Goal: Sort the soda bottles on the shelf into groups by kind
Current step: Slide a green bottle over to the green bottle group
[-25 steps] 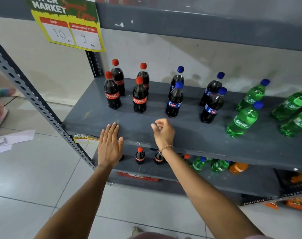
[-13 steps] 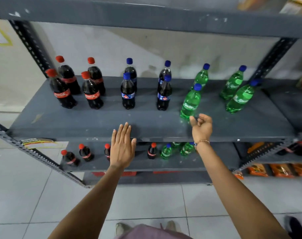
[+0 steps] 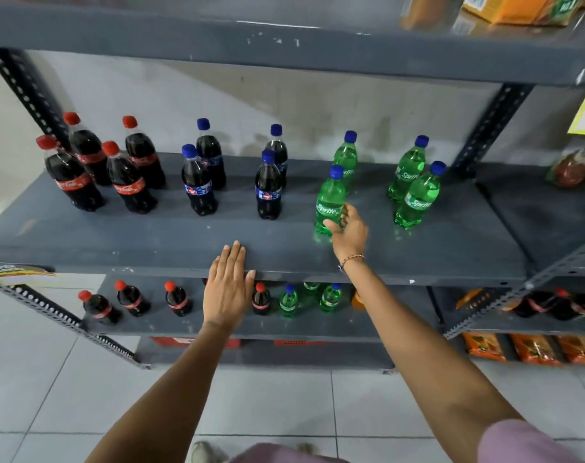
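While the front-left Sprite bottle stands upright on the grey shelf, the right hand curls around its lower half, thumb at the base and fingers on the label side; the grip looks partly closed and touching, though how firmly cannot be told. Three more Sprite bottles stand close by: one just behind it, and a pair to the right. Left of the green group stand four dark cola bottles with blue caps in two front-and-back pairs, and further left four Coca-Cola bottles with red caps cluster near the slotted upright. The left hand lies flat and open, fingers together, on the shelf's front edge, holding nothing. On the lower shelf stand small Coca-Cola bottles and small green bottles.
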Demonstrator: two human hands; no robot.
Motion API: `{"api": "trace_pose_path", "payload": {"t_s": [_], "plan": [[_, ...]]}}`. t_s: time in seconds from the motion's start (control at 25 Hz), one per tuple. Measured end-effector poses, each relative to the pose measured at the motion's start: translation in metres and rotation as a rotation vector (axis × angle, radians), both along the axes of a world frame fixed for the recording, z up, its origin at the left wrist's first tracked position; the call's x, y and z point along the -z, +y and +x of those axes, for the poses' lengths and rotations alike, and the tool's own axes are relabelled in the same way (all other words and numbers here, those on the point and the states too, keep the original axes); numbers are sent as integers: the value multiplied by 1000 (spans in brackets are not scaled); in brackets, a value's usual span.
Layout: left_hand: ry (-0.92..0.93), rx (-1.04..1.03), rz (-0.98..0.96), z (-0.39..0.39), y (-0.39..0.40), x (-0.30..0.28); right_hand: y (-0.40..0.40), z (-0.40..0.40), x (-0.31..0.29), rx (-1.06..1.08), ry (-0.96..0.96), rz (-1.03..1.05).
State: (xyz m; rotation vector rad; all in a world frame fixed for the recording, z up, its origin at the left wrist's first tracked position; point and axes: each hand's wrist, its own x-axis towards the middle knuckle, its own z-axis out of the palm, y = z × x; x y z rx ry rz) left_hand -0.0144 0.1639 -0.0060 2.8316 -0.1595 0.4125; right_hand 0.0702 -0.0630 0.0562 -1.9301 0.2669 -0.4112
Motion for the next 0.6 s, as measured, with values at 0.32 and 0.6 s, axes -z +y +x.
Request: {"api": "trace_pose_path", "payload": {"t_s": [0.32,0.6], "plan": [[-5,-71,-4,-2,-11,3,-36,24,-8,-2,21,-63],[-55,1,-56,3,6,-2,-35,7,8,41,145,-72]]}}
